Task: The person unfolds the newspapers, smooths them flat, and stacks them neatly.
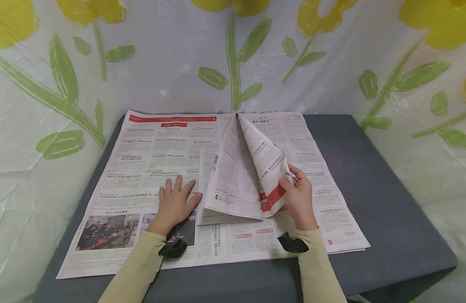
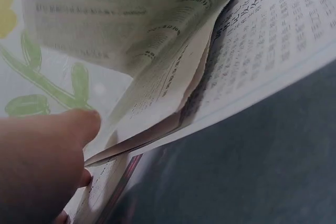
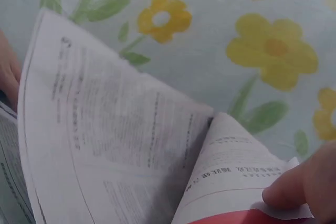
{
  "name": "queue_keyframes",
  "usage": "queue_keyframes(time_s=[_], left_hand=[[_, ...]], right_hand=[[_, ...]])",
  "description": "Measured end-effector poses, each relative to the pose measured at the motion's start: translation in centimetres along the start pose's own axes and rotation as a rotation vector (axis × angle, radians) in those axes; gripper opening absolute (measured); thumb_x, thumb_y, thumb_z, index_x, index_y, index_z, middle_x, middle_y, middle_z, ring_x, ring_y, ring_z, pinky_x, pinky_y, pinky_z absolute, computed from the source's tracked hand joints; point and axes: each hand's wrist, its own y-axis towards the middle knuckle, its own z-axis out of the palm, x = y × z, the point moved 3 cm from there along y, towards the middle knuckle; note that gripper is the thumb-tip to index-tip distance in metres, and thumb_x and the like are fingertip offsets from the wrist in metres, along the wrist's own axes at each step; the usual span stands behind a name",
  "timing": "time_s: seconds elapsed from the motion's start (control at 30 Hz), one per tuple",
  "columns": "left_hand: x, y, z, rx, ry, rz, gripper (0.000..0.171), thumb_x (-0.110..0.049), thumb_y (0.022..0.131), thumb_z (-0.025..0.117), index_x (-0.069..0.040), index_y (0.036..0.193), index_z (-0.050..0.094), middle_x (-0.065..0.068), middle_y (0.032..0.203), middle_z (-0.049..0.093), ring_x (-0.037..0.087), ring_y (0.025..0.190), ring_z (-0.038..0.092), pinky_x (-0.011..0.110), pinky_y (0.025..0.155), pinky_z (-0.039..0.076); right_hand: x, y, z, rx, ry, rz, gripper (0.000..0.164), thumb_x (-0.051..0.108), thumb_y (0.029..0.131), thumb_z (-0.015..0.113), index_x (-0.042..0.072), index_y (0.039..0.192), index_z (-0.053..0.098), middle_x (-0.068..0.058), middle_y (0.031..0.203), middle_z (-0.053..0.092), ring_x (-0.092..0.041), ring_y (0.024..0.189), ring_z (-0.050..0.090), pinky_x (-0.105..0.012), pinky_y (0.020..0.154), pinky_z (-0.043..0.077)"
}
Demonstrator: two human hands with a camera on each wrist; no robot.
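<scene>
A folded newspaper section (image 1: 233, 181) stands partly lifted above a larger spread of newspaper (image 1: 142, 155). Its right flap, with a red band (image 3: 236, 217), curls over toward the right. My right hand (image 1: 299, 195) pinches that flap at its outer edge, thumb on top; the fingers behind the paper are hidden. My left hand (image 1: 178, 206) rests on the spread newspaper with its fingers apart, just left of the folded section. In the left wrist view the thumb (image 2: 79, 127) lies beside the raised page edges (image 2: 184, 93).
The spread newspaper covers most of a dark grey table (image 1: 380, 202), whose surface shows at the right and front. Behind and at both sides hangs a white curtain (image 1: 165, 63) with yellow flowers. Printed photos (image 1: 108, 231) lie near the left forearm.
</scene>
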Motion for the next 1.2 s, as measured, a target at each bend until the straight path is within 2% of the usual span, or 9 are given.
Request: queue_keyframes(time_s=[0.2,0.43,0.57,0.67,0.73,0.87,0.93,1.07,1.2], left_hand=[[0.0,-0.2,0.0,0.003,0.021,0.002,0.072,-0.047,0.098,0.06,-0.007,0.155,0.042,0.033,0.166,0.012,0.061,0.152,-0.001,0.076,0.119,0.002],[0.1,-0.1,0.0,-0.009,0.033,0.001,0.074,-0.045,0.095,0.064,-0.008,0.155,0.044,0.033,0.166,0.015,0.061,0.152,0.001,0.077,0.119,0.004],[0.3,0.0,0.2,-0.012,0.031,-0.003,0.074,-0.045,0.095,0.064,-0.008,0.155,0.043,0.033,0.166,0.015,0.06,0.153,0.0,0.076,0.119,0.003],[0.3,0.1,0.2,-0.011,0.028,-0.003,0.074,-0.045,0.095,0.064,-0.008,0.155,0.043,0.033,0.166,0.014,0.06,0.153,0.0,0.076,0.119,0.003],[0.2,0.2,0.2,-0.01,0.026,-0.001,0.073,-0.044,0.095,0.064,-0.008,0.155,0.043,0.033,0.166,0.015,0.061,0.153,0.0,0.076,0.119,0.003],[0.1,0.2,0.1,-0.004,0.027,0.001,0.073,-0.044,0.095,0.063,-0.008,0.155,0.043,0.032,0.167,0.015,0.06,0.153,0.001,0.076,0.119,0.003],[0.1,0.3,0.0,0.001,0.028,-0.001,0.073,-0.044,0.095,0.063,-0.008,0.156,0.042,0.032,0.167,0.014,0.06,0.153,0.0,0.076,0.119,0.002],[0.1,0.3,0.0,-0.014,0.015,0.008,0.073,-0.043,0.096,0.063,-0.008,0.156,0.042,0.032,0.167,0.013,0.06,0.153,-0.001,0.077,0.119,0.002],[-0.6,0.2,0.4,-0.045,0.005,0.115,0.067,-0.041,0.099,0.061,-0.009,0.155,0.043,0.029,0.168,0.016,0.06,0.153,0.002,0.078,0.118,0.006]], right_hand=[[-0.8,-0.4,-2.0,-0.006,0.047,0.06,0.051,0.005,0.104,0.05,0.017,0.152,0.041,-0.017,0.138,0.058,-0.012,0.102,0.068,-0.031,0.078,0.06],[-1.6,-0.7,-4.4,0.014,0.185,0.052,0.048,0.006,0.106,0.047,0.014,0.152,0.035,0.003,0.123,0.063,-0.003,0.094,0.067,-0.021,0.08,0.058],[-1.9,-0.7,-5.7,0.001,0.263,0.025,0.044,0.014,0.109,0.046,0.018,0.151,0.035,0.011,0.117,0.06,-0.002,0.094,0.058,-0.017,0.077,0.049],[-2.2,-0.7,-6.6,-0.001,0.332,0.026,0.054,0.027,0.112,0.039,0.019,0.161,0.019,0.008,0.138,0.047,-0.007,0.121,0.048,-0.022,0.101,0.044],[-2.4,-0.6,-7.2,-0.012,0.4,0.045,0.061,0.034,0.112,0.034,0.019,0.165,0.006,0.003,0.155,0.033,-0.012,0.14,0.037,-0.027,0.119,0.032],[-2.8,-0.7,-8.0,-0.057,0.452,0.034,0.065,0.035,0.112,0.033,0.02,0.165,-0.002,-0.006,0.172,0.008,-0.018,0.158,0.017,-0.037,0.13,0.015],[-2.9,-0.7,-8.3,-0.116,0.375,0.029,0.068,0.032,0.111,0.038,0.019,0.165,-0.002,-0.009,0.172,0.006,-0.022,0.159,0.017,-0.04,0.13,0.016],[-2.4,-0.9,-8.2,-0.225,0.034,-0.025,0.069,0.022,0.107,0.049,0.015,0.165,0.012,-0.009,0.172,0.014,-0.025,0.16,0.015,-0.048,0.13,0.017],[-1.7,-1.6,-6.7,-0.213,-0.381,-0.143,0.062,0.018,0.102,0.056,0.008,0.159,0.033,-0.015,0.168,0.027,-0.036,0.159,0.019,-0.06,0.127,0.013]])
